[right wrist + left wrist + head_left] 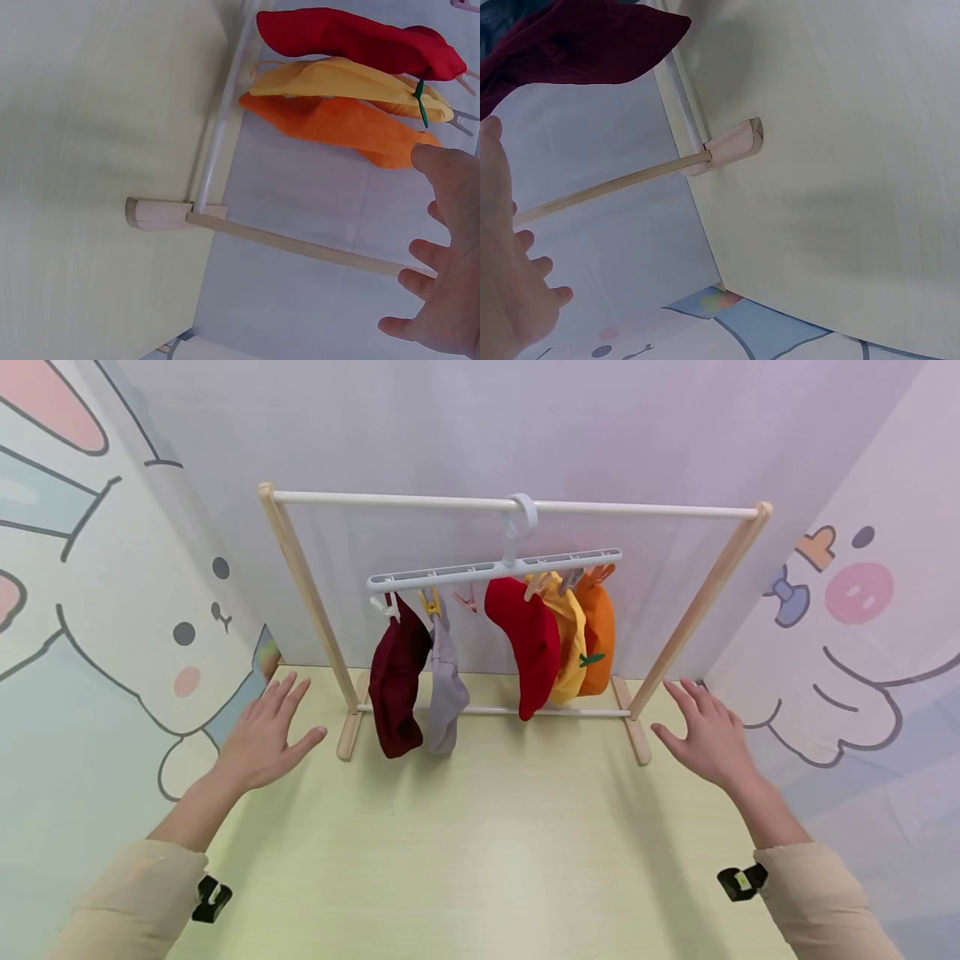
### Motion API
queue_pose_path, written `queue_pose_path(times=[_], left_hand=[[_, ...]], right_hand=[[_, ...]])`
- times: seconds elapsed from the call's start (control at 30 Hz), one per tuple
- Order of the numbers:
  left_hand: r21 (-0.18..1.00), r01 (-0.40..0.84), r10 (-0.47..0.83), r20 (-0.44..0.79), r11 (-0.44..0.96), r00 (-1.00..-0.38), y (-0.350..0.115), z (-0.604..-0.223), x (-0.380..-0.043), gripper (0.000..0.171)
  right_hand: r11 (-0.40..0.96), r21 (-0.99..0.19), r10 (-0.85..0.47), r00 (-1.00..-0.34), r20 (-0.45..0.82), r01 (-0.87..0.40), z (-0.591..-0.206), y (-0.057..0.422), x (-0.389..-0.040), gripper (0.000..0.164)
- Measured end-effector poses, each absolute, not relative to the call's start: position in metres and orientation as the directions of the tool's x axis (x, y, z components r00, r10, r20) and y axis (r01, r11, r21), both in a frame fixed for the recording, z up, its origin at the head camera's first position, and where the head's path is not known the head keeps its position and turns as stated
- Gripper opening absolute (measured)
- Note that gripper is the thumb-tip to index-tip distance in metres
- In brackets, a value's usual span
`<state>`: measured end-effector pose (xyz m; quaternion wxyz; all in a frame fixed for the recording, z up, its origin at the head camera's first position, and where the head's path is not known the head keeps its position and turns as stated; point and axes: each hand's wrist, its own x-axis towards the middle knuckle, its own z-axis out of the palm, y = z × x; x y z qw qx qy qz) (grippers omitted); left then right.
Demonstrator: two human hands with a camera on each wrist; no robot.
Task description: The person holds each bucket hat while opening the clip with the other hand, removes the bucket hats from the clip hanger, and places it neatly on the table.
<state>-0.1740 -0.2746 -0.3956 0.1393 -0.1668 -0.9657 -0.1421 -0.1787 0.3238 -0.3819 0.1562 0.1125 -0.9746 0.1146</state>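
Observation:
My left hand (262,735) hovers with fingers spread left of a small wooden rack, touching nothing. On the other side my right hand (705,735) is held the same way, also empty. Between them a light grey clip hanger (495,568) hangs tilted from the rack's white top rail (397,500). Clipped on its left are a dark maroon cloth item (399,685) and a grey one (447,693). Its right side bears red (528,643), yellow (567,635) and orange (597,643) cap-like cloth items. A green leaf shape (592,659) shows near the yellow and orange ones.
A pink clothespin (465,599) on the hanger holds nothing. Wooden posts (705,602) and feet (632,727) carry the rack, with a lower white rail (491,710). It stands on a pale yellow tabletop (450,843) before a white backdrop. Cartoon-printed panels (135,610) flank both sides.

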Motion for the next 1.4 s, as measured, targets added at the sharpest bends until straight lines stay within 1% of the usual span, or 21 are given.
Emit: queue_pose_path(times=[0.2,0.37,0.5,0.7,0.93,1.4], left_hand=[[0.249,0.388,0.278,0.383,0.887,-0.881,-0.271,-0.395,-0.178,0.071],[0.293,0.389,0.261,0.393,0.873,-0.882,-0.264,-0.394,-0.178,0.070],[0.332,0.392,0.248,0.400,0.858,-0.882,-0.259,-0.396,-0.178,0.069],[0.377,0.376,0.221,0.394,0.847,-0.892,-0.252,-0.396,-0.180,0.069],[0.411,0.386,0.210,0.411,0.826,-0.887,-0.245,-0.394,-0.180,0.067],[0.451,0.391,0.190,0.428,0.802,-0.883,-0.233,-0.396,-0.186,0.066]], right_hand=[[0.929,-0.218,-0.182,-0.880,0.439,-0.300,-0.379,0.317,-0.183,0.060],[0.907,-0.214,-0.198,-0.816,0.543,-0.363,-0.376,0.308,-0.189,0.056],[0.893,-0.225,-0.197,-0.788,0.583,-0.390,-0.376,0.301,-0.193,0.053],[0.881,-0.265,-0.170,-0.785,0.596,-0.392,-0.373,0.289,-0.197,0.050],[0.859,-0.309,-0.157,-0.783,0.601,-0.409,-0.371,0.273,-0.200,0.046],[0.835,-0.332,-0.171,-0.780,0.602,-0.439,-0.368,0.243,-0.207,0.042]])
